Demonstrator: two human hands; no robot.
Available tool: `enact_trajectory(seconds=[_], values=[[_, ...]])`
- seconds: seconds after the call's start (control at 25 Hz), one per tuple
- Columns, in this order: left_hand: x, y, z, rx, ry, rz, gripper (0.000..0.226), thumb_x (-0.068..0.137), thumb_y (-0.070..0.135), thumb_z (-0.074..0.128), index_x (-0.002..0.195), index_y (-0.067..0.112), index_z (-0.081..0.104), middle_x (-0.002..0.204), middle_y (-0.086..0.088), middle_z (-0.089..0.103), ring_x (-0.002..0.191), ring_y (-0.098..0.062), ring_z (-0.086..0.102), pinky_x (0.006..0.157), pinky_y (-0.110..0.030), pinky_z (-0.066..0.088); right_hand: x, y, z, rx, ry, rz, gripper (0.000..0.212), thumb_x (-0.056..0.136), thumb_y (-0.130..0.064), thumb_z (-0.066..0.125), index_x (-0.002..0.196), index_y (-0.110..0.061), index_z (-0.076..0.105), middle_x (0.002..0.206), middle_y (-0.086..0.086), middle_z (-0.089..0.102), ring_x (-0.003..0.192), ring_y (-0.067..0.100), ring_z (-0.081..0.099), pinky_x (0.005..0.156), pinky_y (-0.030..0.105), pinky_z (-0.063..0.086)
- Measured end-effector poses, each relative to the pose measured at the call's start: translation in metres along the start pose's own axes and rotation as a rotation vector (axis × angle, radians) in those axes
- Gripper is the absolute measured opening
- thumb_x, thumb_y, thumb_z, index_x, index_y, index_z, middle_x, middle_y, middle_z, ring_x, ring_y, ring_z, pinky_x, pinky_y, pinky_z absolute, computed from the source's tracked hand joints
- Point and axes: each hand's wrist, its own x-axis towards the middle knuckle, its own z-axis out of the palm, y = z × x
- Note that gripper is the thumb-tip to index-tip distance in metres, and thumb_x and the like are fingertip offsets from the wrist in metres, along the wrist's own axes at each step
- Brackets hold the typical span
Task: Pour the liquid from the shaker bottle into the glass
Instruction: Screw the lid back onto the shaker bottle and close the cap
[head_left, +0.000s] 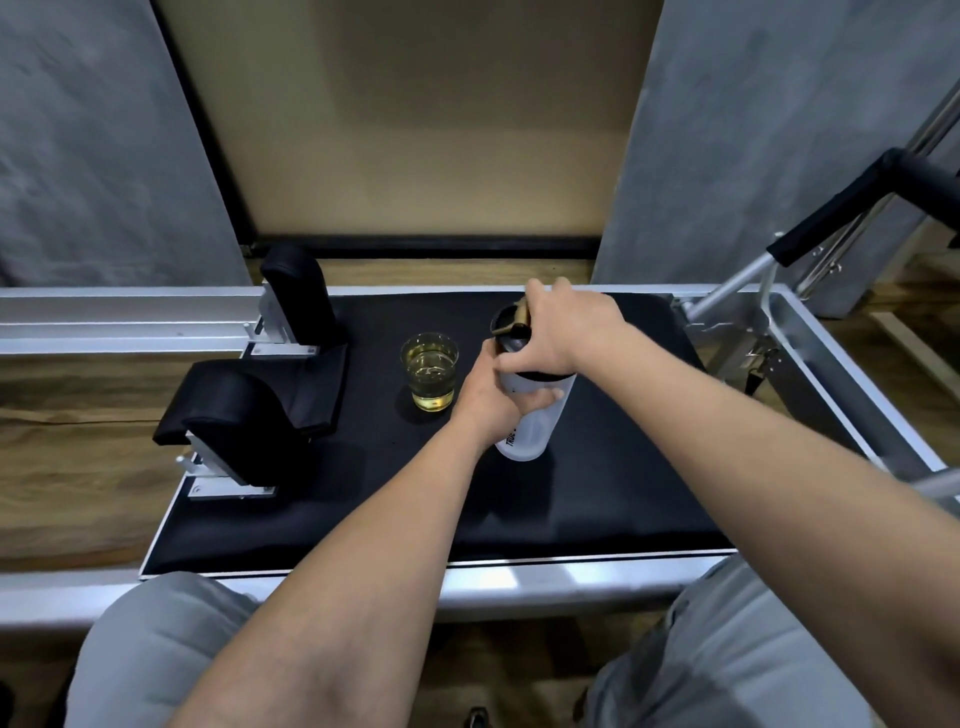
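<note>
i see both forearms reaching out over the black pad (597, 499), the shaker bottle (530, 426) upright on it. left hand (485, 397) grips the bottle's pale body, right hand (563, 332) clamps over its dark lid (511, 325). just left of the bottle, apart, the glass (430, 371) holds yellow liquid; padded black rests (249, 410) sit farther left.

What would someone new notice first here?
Both hands meet at the shaker bottle at mid-pad: the left hand grips its body and the right hand is on its dark lid. Just left of it stands a glass holding yellow liquid.
</note>
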Motion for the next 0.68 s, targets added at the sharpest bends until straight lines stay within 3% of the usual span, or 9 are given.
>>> enact_trajectory(seconds=[0.12,0.32,0.56,0.68], values=[[-0.002,0.001,-0.005,0.058,0.002,0.031,0.079,0.058,0.036,0.098,0.119,0.047,0.049,0.127,0.014,0.067,0.124,-0.013,0.061,0.107,-0.039,0.05,0.005,0.019,-0.016,-0.037,-0.101,-0.321,0.085,0.061,-0.064,0.072,0.133,-0.028,0.044,0.118,-0.001,0.052,0.098,0.027,0.049,0.074,0.04,0.045],[-0.002,0.0,-0.006,0.086,0.016,0.038,0.078,0.049,0.048,0.095,0.113,0.047,0.05,0.122,0.016,0.068,0.119,-0.008,0.062,0.107,-0.041,0.051,0.012,0.026,-0.018,-0.051,-0.112,-0.444,0.094,0.063,-0.056,0.075,0.146,-0.033,0.039,0.134,-0.005,0.051,0.101,0.024,0.04,0.095,0.045,0.047],[-0.003,0.001,-0.006,0.081,-0.011,0.049,0.083,0.058,0.04,0.097,0.123,0.047,0.046,0.129,0.02,0.063,0.124,-0.007,0.057,0.107,-0.037,0.048,0.01,0.025,-0.012,-0.004,-0.103,-0.383,0.083,0.065,-0.058,0.07,0.14,-0.032,0.047,0.123,-0.002,0.055,0.102,0.027,0.045,0.077,0.038,0.04],[0.0,0.001,-0.004,0.09,-0.006,0.046,0.079,0.065,0.032,0.096,0.119,0.053,0.043,0.127,0.02,0.063,0.122,-0.008,0.058,0.107,-0.037,0.047,0.006,0.019,-0.009,-0.003,-0.019,-0.255,0.07,0.064,-0.066,0.065,0.119,-0.024,0.055,0.105,0.002,0.057,0.101,0.031,0.053,0.069,0.037,0.042]])
